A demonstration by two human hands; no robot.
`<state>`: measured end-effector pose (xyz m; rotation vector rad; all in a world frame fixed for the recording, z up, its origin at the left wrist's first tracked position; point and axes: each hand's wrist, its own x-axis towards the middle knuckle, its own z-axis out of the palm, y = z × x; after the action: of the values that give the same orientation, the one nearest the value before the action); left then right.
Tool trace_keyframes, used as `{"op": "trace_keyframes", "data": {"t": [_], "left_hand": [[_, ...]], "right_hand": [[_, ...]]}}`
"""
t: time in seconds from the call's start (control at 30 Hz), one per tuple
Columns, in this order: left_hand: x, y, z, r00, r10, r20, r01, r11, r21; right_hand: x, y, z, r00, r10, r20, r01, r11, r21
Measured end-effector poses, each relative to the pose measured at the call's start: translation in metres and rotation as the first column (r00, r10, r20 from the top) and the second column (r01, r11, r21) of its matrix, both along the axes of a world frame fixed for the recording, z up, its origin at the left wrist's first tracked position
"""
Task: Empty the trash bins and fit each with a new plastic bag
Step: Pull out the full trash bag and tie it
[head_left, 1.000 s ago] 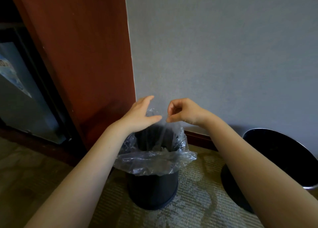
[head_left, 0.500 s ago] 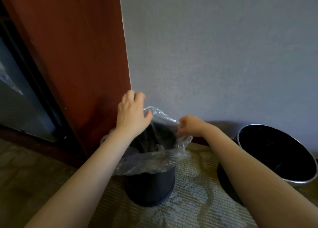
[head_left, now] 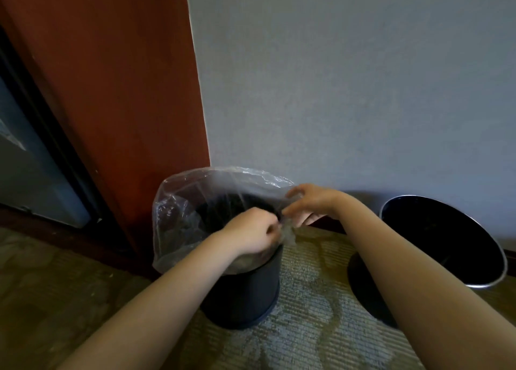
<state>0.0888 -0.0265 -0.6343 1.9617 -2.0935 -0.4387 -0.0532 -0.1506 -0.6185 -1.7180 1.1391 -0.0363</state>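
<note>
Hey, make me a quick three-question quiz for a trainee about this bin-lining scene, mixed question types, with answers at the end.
1. True or false: the left hand and the right hand both pinch the clear plastic bag at the rim of the small dark bin.
2. Where does the silver-rimmed bin stand relative to the small dark bin? A: on its left. B: on its right. C: inside it.
3. Fill in: the silver-rimmed bin shows no plastic ____ in it.

Key: 1 true; 2 B; 3 bag.
</note>
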Motion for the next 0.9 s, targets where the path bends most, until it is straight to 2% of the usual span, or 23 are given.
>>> {"op": "trace_keyframes", "data": {"t": [0.03, 0.1, 0.17, 0.2, 0.23, 0.27, 0.33, 0.4, 0.5, 0.57, 0.63, 0.7, 0.77, 0.83, 0.9], "left_hand": [[0.006, -0.001, 0.006, 1.000, 0.011, -0.024, -0.013, 0.998, -0.068], [0.016, -0.004, 0.021, 0.994, 0.054, -0.092, -0.071, 0.979, -0.192], [0.026, -0.007, 0.032, 0.981, 0.113, -0.156, -0.154, 0.947, -0.282], [0.030, -0.008, 0.035, 0.974, 0.141, -0.180, -0.192, 0.930, -0.312], [0.034, -0.008, 0.037, 0.966, 0.163, -0.199, -0.223, 0.916, -0.333], [0.036, -0.009, 0.039, 0.959, 0.175, -0.222, -0.245, 0.907, -0.342], [0.039, -0.008, 0.041, 0.951, 0.176, -0.253, -0.258, 0.904, -0.342], [0.042, -0.006, 0.041, 0.950, 0.185, -0.251, -0.263, 0.909, -0.323], [0.050, -0.003, 0.042, 0.947, 0.201, -0.252, -0.274, 0.913, -0.303], [0.057, 0.000, 0.044, 0.965, 0.212, -0.151, -0.251, 0.911, -0.326], [0.066, 0.001, 0.045, 0.967, 0.256, -0.010, -0.245, 0.914, -0.324], [0.074, 0.002, 0.047, 0.943, 0.326, 0.066, -0.286, 0.896, -0.341], [0.082, 0.002, 0.046, 0.923, 0.384, 0.029, -0.362, 0.889, -0.281], [0.088, 0.002, 0.042, 0.902, 0.401, -0.161, -0.419, 0.904, -0.092], [0.089, 0.003, 0.036, 0.834, 0.388, -0.393, -0.365, 0.921, 0.137]], "right_hand": [[0.002, 0.000, 0.002, 0.999, -0.035, 0.034, 0.035, 0.999, -0.010], [0.008, -0.003, 0.010, 0.971, -0.190, 0.144, 0.216, 0.957, -0.193], [0.013, -0.006, 0.020, 0.935, -0.289, 0.204, 0.353, 0.804, -0.479], [0.015, -0.004, 0.023, 0.933, -0.287, 0.218, 0.360, 0.719, -0.594], [0.017, -0.001, 0.026, 0.937, -0.243, 0.251, 0.349, 0.679, -0.646], [0.018, 0.003, 0.030, 0.937, -0.168, 0.305, 0.330, 0.709, -0.623], [0.024, 0.012, 0.038, 0.920, -0.011, 0.391, 0.193, 0.882, -0.429], [0.027, 0.017, 0.041, 0.938, 0.112, 0.329, -0.009, 0.954, -0.300], [0.026, 0.016, 0.037, 0.957, 0.204, 0.207, -0.145, 0.953, -0.265], [0.026, 0.017, 0.029, 0.970, 0.213, 0.115, -0.174, 0.943, -0.284], [0.029, 0.019, 0.021, 0.978, 0.195, 0.073, -0.153, 0.912, -0.381], [0.033, 0.020, 0.016, 0.980, 0.169, 0.103, -0.093, 0.851, -0.516], [0.038, 0.020, 0.013, 0.980, 0.158, 0.121, -0.047, 0.777, -0.628], [0.042, 0.019, 0.011, 0.984, 0.130, 0.120, -0.004, 0.694, -0.720], [0.044, 0.017, 0.010, 0.993, 0.049, 0.103, 0.052, 0.614, -0.788]]}}
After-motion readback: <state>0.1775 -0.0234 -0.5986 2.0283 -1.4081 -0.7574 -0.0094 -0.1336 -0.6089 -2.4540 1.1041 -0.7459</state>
